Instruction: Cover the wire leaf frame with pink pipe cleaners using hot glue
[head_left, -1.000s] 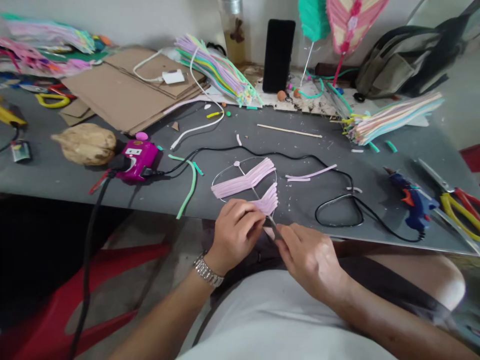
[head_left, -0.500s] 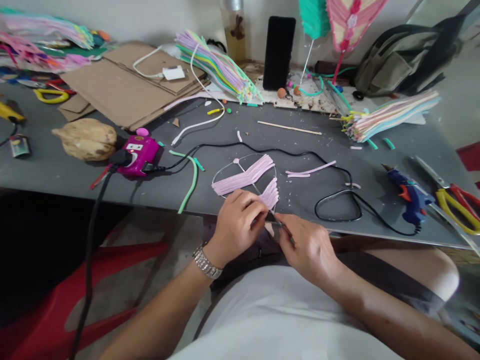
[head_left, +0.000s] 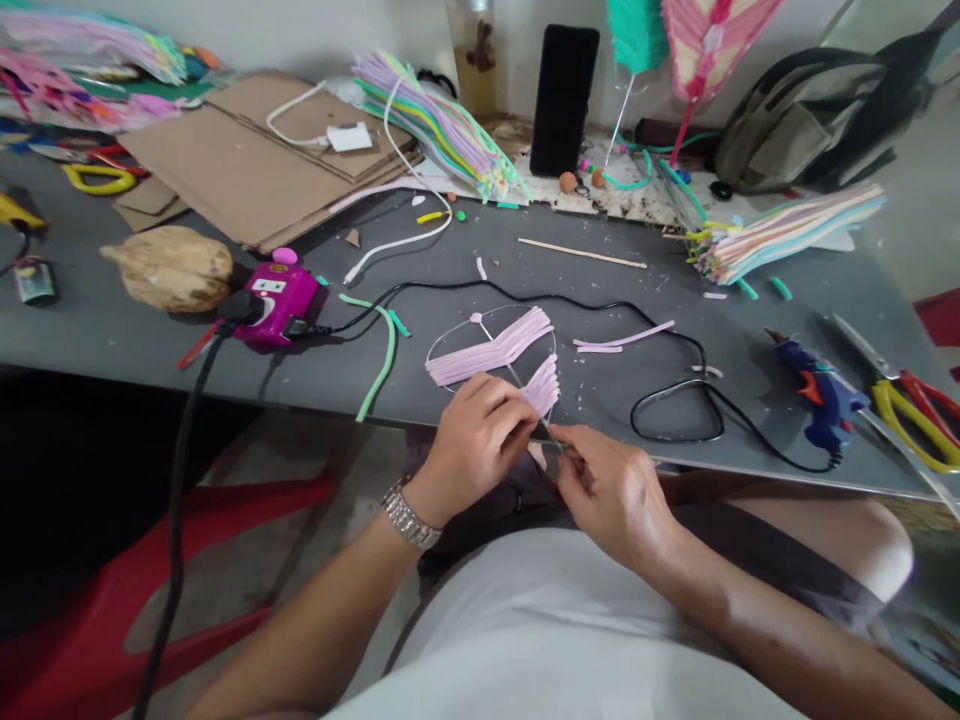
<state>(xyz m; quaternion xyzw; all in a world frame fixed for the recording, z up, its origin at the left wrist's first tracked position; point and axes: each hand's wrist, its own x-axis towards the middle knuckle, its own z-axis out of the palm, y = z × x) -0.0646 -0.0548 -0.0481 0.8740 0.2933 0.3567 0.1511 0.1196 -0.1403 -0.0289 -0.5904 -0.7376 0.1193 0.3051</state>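
Note:
A thin wire frame (head_left: 430,347), bent into a rounded outline with a centre rib, lies at the front of the desk. Lilac pipe cleaners (head_left: 491,352) cover it in slanted rows, with a bare gap between two groups. My left hand (head_left: 480,435) is closed at the frame's near end, fingertips pinching beside the lower rows; its thumb is partly hidden. Just past the desk's front edge, my right hand (head_left: 611,490) pinches the thin stem at the frame's bottom between thumb and forefinger. The fingers hide the exact spot where the wires meet.
To the right lie a blue glue gun (head_left: 817,390) with its black cord (head_left: 555,297) looping across the desk, and scissors (head_left: 911,410). Left are a magenta power socket (head_left: 279,300) and a green pipe cleaner (head_left: 386,365). Pipe-cleaner bundles (head_left: 450,130), cardboard (head_left: 225,170) and a phone (head_left: 564,100) stand behind.
The whole view has shifted slightly. Both hands keep their grip at the frame's near end, with hardly any visible movement.

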